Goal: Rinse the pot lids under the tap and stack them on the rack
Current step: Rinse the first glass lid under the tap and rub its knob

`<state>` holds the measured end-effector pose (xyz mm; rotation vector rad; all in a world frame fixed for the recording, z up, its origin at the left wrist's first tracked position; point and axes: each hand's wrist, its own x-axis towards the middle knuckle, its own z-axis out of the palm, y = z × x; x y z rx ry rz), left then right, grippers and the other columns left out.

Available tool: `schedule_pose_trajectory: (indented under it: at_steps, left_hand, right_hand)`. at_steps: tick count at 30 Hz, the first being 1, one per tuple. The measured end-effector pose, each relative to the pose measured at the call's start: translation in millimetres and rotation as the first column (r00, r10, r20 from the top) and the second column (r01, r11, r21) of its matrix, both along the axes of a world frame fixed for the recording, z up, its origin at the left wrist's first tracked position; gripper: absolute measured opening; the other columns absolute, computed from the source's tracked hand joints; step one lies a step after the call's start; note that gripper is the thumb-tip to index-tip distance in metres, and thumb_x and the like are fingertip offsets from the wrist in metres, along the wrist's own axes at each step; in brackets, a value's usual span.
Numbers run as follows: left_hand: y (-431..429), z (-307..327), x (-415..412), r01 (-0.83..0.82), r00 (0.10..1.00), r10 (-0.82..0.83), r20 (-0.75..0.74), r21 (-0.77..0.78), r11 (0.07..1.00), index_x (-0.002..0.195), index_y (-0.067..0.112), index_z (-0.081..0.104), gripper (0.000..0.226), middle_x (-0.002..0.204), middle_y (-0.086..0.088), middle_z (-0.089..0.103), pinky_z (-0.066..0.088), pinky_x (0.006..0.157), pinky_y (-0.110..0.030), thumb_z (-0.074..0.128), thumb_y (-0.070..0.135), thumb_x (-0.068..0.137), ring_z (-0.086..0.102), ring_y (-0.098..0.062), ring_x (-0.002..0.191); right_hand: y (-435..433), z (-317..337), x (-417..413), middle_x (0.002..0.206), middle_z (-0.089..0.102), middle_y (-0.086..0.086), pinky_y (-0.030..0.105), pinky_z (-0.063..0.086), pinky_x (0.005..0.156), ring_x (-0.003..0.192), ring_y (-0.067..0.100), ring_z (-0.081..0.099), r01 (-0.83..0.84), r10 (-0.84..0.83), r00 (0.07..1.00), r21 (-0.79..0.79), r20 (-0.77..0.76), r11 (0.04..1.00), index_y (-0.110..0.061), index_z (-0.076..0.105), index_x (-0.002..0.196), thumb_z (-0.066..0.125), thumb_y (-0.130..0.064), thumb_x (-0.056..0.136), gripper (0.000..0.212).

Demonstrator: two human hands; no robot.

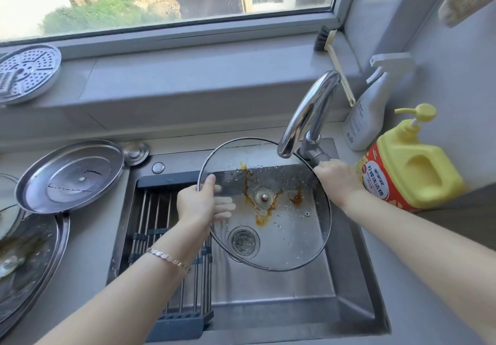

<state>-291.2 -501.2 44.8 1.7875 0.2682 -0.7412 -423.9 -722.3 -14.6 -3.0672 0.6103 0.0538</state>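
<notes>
A large glass pot lid (284,226) with orange sauce stains is held tilted over the steel sink (349,285), underside up, below the tap spout (308,114). My left hand (204,202) grips the lid's left rim. My right hand (338,181) is closed on the tap handle at the tap's base. No water runs from the spout. The roll-up rack (161,226) lies across the sink's left part with nothing on it. A steel lid (69,175) and a dirty glass lid (26,258) lie on the counter to the left.
A yellow dish-soap pump bottle (410,167) and a white spray bottle (367,111) stand right of the tap. A brush (332,57) leans on the window sill. A perforated steamer plate (26,73) rests on the sill at the left.
</notes>
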Motion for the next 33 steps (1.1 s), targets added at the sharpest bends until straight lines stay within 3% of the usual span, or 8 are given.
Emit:
schedule_pose_trajectory:
  at_steps: [3,8,12,15,17,21,27,33]
  left_hand:
    - [0,0,-2,0.008,1.0,-0.008,0.004,-0.009,1.0,0.084,0.001,0.057,0.029,0.075,-0.025,0.066,0.051,0.038,-0.024,0.05,0.027,0.096,0.064,-0.019,0.041]
    - [1,-1,-9,0.017,1.0,-0.017,-0.018,-0.027,0.999,0.086,0.001,0.058,0.029,0.075,-0.025,0.066,0.05,0.038,-0.024,0.05,0.027,0.096,0.064,-0.019,0.041]
    - [4,-1,-7,0.038,0.999,-0.038,0.009,-0.009,0.999,0.085,0.001,0.058,0.028,0.073,-0.025,0.066,0.05,0.038,-0.023,0.051,0.027,0.095,0.063,-0.019,0.041]
    - [5,-1,-4,0.045,0.998,-0.046,0.043,0.008,0.999,0.082,0.003,0.058,0.028,0.071,-0.024,0.065,0.049,0.036,-0.022,0.052,0.027,0.095,0.063,-0.019,0.04]
    - [4,-1,-2,0.042,0.998,-0.043,0.049,0.011,0.999,0.084,0.002,0.059,0.028,0.072,-0.024,0.065,0.05,0.036,-0.022,0.052,0.027,0.095,0.063,-0.021,0.044]
    - [4,0,0,0.031,0.999,-0.031,0.041,0.01,0.999,0.086,0.0,0.059,0.029,0.071,-0.024,0.065,0.05,0.036,-0.023,0.052,0.027,0.095,0.063,-0.019,0.041]
    - [4,2,-4,-0.001,1.0,0.001,-0.01,-0.018,1.0,0.082,0.001,0.058,0.029,0.065,-0.022,0.064,0.049,0.036,-0.024,0.051,0.026,0.095,0.062,-0.019,0.038]
    - [11,1,-13,-0.008,0.998,0.007,-0.055,-0.027,1.0,0.082,-0.003,0.061,0.029,0.063,-0.019,0.064,0.051,0.035,-0.027,0.055,0.023,0.094,0.063,-0.019,0.038]
  right_hand:
    - [32,-1,-7,0.144,0.042,0.013,0.031,0.021,0.114,0.136,0.027,0.034,0.235,-0.261,0.963,0.265,0.067,0.935,-0.005,0.047,0.134,0.043,-0.002,0.093,0.041]
    - [97,-3,-10,0.155,0.019,0.005,0.024,-0.001,0.114,0.145,0.015,0.009,0.158,-0.278,0.947,0.519,0.161,0.84,-0.009,0.034,0.142,0.044,-0.019,0.097,0.048]
    - [63,3,-2,0.142,0.04,0.015,0.032,0.027,0.108,0.133,0.026,0.034,0.384,-0.515,0.831,0.452,0.21,0.805,-0.005,0.045,0.132,0.053,-0.023,0.091,0.045]
    - [7,8,11,0.118,0.057,0.019,0.032,0.05,0.077,0.099,0.029,0.059,0.643,-0.873,0.45,0.747,-0.189,0.17,0.001,0.043,0.127,0.052,-0.054,0.085,0.07]
    - [-5,9,20,0.106,0.061,0.02,0.025,0.055,0.056,0.077,0.026,0.063,0.565,-0.784,0.468,0.82,-0.408,-0.09,0.002,0.043,0.129,0.052,-0.051,0.088,0.068]
    - [-5,-1,32,0.105,0.063,0.024,0.022,0.05,0.047,0.07,0.025,0.06,0.61,-0.806,0.47,0.792,-0.361,0.002,0.009,0.045,0.123,0.042,-0.02,0.097,0.039]
    - [72,3,26,0.157,0.009,0.008,0.038,0.012,0.118,0.145,0.021,0.009,0.321,-0.416,0.907,0.534,0.064,0.782,-0.011,0.011,0.149,0.031,-0.046,0.096,0.067]
    - [142,10,21,0.147,-0.023,-0.012,0.026,-0.015,0.115,0.137,0.003,-0.024,-0.256,0.287,0.958,0.55,0.032,0.795,-0.023,-0.013,0.143,-0.007,-0.068,0.072,0.084]
